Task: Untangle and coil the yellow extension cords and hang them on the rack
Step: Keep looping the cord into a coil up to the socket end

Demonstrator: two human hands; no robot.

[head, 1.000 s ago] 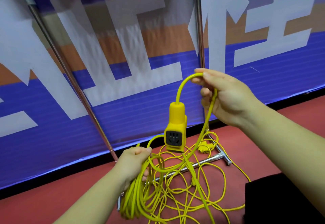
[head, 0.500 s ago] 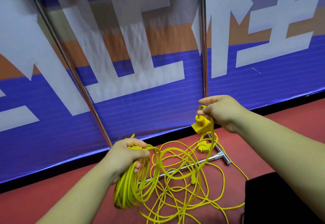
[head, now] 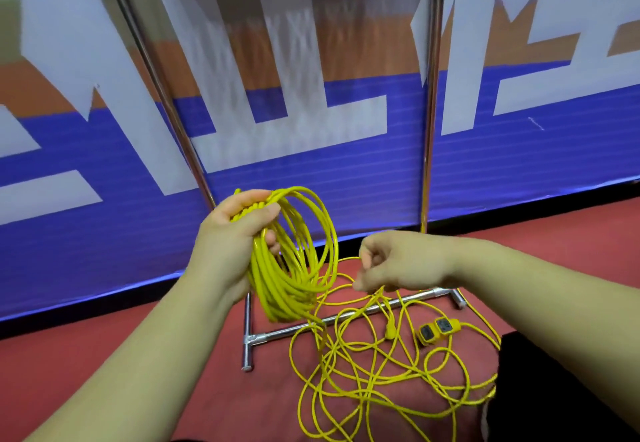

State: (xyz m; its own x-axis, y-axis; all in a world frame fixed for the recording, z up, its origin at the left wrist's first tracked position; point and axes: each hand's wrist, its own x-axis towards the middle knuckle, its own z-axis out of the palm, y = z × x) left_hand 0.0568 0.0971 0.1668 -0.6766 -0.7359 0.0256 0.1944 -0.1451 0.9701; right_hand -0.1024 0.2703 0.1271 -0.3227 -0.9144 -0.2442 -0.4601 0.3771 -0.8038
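Cords [head: 291, 278]: bright yellow, same shade coiled and loose. Socket block [head: 439, 330]: yellow, dark grey faces. Floor [head: 104, 355]: dull red. Rack [head: 247, 330]: shiny silver metal. Banner [head: 346, 181]: blue below, orange band above, big white characters. Black cloth [head: 554, 414] lower right.

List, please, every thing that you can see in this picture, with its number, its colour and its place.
coil: one, yellow, held up in the left hand
loose cord: one tangle, yellow, on the floor across the rack's base
sockets: two, yellow with dark faces, side by side on the floor
plug: one, yellow, on the floor left of the sockets
rack: one, silver metal, base on the floor, two poles rising
banner: one, blue and orange with white signs, behind the rack
floor: red
black shape: one, lower right; cannot tell what
left hand: grips the coil's top
right hand: pinches a strand of loose cord
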